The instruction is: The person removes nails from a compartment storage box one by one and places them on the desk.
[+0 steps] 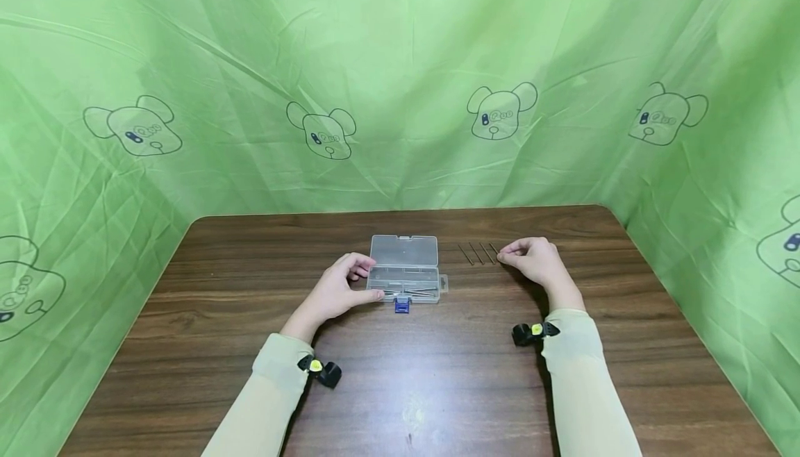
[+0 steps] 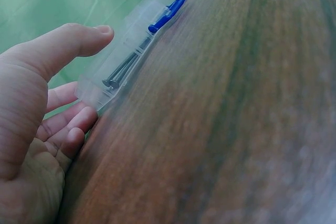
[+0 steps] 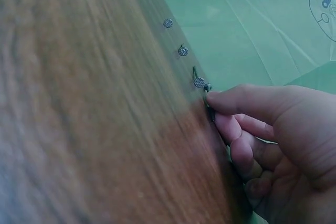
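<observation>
A clear plastic box (image 1: 404, 275) lies on the table with its lid raised toward the back and its blue latch (image 1: 402, 305) at the front. Several long nails (image 2: 126, 66) are in its front compartment. At the box's left end, my left hand (image 1: 334, 294) holds it between thumb and fingers. My right hand (image 1: 537, 261) pinches a nail (image 3: 208, 86) between thumb and forefinger, low over the table. To its left lie three more nails (image 1: 477, 253), side by side and slanted; their checkered heads (image 3: 182, 51) face the right wrist camera.
The brown wooden table (image 1: 412, 380) has rounded back corners. Green cloth (image 1: 400, 61) with printed bear faces surrounds its back and sides. A clear hanging tab (image 1: 444, 283) sticks out from the box's right end, toward the nails.
</observation>
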Available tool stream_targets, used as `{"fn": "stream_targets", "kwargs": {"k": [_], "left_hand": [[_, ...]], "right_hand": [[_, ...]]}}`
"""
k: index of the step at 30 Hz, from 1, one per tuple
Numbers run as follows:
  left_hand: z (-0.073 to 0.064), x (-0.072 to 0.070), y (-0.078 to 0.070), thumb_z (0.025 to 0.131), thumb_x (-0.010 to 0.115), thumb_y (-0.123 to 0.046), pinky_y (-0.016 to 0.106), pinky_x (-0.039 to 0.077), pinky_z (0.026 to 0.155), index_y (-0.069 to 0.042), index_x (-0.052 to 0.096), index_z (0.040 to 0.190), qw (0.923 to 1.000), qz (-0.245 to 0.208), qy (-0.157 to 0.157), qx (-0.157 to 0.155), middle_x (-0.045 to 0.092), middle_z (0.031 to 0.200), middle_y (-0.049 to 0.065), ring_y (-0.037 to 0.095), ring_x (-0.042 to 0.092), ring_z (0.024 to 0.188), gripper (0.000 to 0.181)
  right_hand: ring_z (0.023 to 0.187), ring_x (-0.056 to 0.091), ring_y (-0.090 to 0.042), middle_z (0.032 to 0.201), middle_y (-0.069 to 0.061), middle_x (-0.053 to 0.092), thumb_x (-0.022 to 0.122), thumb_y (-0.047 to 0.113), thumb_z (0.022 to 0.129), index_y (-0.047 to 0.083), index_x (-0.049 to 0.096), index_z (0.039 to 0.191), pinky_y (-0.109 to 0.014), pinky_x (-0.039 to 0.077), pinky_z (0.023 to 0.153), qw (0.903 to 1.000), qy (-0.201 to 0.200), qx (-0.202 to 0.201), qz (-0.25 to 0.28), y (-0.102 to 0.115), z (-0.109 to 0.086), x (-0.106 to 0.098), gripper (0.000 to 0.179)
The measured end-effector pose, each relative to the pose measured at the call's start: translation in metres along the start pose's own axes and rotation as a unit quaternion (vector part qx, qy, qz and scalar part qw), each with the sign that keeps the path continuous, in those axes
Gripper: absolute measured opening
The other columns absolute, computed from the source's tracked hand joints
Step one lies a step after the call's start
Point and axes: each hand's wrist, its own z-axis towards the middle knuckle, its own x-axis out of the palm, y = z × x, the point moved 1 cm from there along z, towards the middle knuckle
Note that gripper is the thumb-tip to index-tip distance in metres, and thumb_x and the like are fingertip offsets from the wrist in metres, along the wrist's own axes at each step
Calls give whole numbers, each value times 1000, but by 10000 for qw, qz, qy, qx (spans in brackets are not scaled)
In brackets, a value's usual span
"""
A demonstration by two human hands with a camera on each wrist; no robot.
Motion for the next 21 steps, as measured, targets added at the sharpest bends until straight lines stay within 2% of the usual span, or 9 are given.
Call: {"fn": "stream_targets", "kwargs": {"k": [5,9,14,17,21], "left_hand": [[0,-1,-1,80,100,-33,45,53,99,-13,69,131,10000,13,-9,-22,70,123,5,22,67,111,62],[-1,-1,-1,81,100,-33,44,53,99,-13,69,132,10000,32,9,-46,70,123,4,22,67,111,62],[-1,-1,-3,81,100,-33,45,53,100,-13,69,132,10000,48,23,-72,70,123,5,22,67,112,62],[-2,-1,-3,82,100,-32,45,53,99,-12,69,131,10000,45,-2,-52,70,123,5,22,67,111,62],[-2,-1,-3,82,100,-32,44,53,98,-12,69,131,10000,12,-13,-37,70,122,5,22,67,111,62]], "right_hand": [[105,75,-32,95,-2,83,83,30,98,10,86,103,-56,52,103,10000,17,13,-36,3,-1,-3,21],[96,75,-25,95,-2,82,83,33,98,10,84,104,-51,55,95,9999,-104,-66,-35,11,-1,-11,24],[88,72,-19,97,-3,81,84,35,98,10,81,109,-40,54,84,9987,-193,-420,222,42,-2,-16,28],[91,71,-21,100,-4,79,86,34,97,8,80,115,-36,55,81,9959,-3,-702,564,66,-3,-13,33],[94,71,-22,102,-3,78,88,30,95,6,78,119,-35,56,84,9886,321,-1070,1009,92,-4,-3,36]]}}
